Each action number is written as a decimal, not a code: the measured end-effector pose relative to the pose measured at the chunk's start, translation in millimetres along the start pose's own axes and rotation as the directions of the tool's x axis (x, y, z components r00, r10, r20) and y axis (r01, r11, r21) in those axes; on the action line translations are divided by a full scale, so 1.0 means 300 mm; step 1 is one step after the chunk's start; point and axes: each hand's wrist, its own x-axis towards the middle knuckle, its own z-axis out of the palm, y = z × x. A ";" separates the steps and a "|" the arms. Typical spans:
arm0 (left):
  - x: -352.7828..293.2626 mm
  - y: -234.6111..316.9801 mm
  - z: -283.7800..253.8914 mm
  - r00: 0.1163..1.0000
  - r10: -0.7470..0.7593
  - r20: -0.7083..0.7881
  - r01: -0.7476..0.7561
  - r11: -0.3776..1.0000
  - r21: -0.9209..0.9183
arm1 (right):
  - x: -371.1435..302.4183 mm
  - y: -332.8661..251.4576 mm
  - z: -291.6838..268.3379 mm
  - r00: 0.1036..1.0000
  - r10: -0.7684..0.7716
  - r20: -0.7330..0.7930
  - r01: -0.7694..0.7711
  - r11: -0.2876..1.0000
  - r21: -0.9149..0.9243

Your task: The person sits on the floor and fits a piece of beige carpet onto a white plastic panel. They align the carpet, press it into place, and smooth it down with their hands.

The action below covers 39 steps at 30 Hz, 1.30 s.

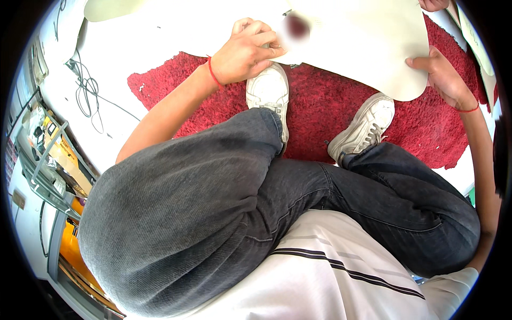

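Note:
A large, flat, pale cream sheet with rounded corners spans the top of the view, above the red rug. My left hand, a red string round its wrist, has bent fingers pinched at the sheet's near edge, just above my left shoe. My right hand grips the sheet's right end, thumb on top and fingers mostly hidden behind it. A blurred dark red patch shows on the sheet, near a small dark metal-looking bit. The sheet's far side runs out of view.
Another person's hand is at the top right, by other pale panels. My white shoes rest on the red rug. Black cable lies on the white floor at left, beside a metal rack with packages.

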 end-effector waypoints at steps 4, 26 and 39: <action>-0.006 -0.009 -0.028 0.999 -0.029 -0.038 0.024 0.990 -0.136 | 0.027 0.021 -0.037 0.999 -0.030 0.037 0.031 0.999 -0.017; 0.000 0.045 0.059 0.998 0.030 -0.054 -0.019 0.982 0.189 | 0.050 0.047 -0.017 0.990 0.055 0.131 -0.066 0.995 0.077; -0.046 -0.071 -0.096 0.939 -0.306 -0.155 0.343 0.809 0.478 | 0.025 0.009 -0.003 0.984 0.096 0.149 -0.105 0.993 0.057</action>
